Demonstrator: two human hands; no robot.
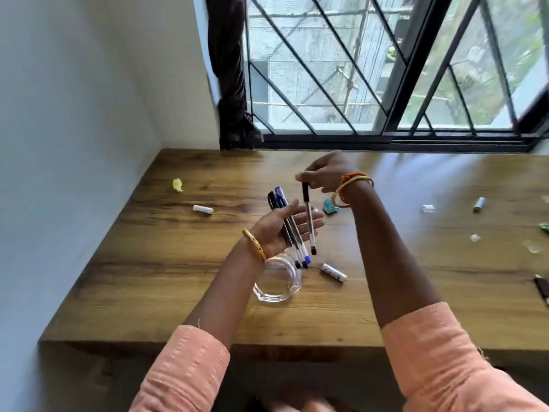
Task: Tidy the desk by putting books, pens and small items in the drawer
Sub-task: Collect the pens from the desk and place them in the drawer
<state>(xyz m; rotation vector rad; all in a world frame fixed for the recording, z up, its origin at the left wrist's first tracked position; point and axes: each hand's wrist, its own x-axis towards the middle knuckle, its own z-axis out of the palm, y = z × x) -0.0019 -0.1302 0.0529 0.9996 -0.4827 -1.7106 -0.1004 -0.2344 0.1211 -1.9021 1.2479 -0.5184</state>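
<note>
**Pens gathered in one hand, one more held above**

The left hand (279,230) is palm-up above the wooden counter (166,263), its fingers (309,218) loosely spread, with a bundle of pens (286,224) lying across the palm under the thumb; about four can be counted, though blur makes the exact number unsure. Their capped ends point down toward a clear glass jar (277,281) standing on the counter just below the wrist.

The right hand (326,173) is raised above and behind the left, fingers pinching the black top of a single clear pen (309,221), which hangs nearly upright with its lower end beside the bundle.

Three small white cylinders lie on the counter: one to the left (203,209), one just right of the jar (334,272), one far right (479,204). A yellow crumpled scrap (177,184) sits near the left wall. A teal item (330,207) lies below the right wrist. A small white block (427,208) and two clear bits (475,237) lie well apart on the right side. A dark object (542,288) is cut off by the right edge. No drawer is in view.

Both wrists wear bangles, and both sleeves are peach-coloured.
</note>
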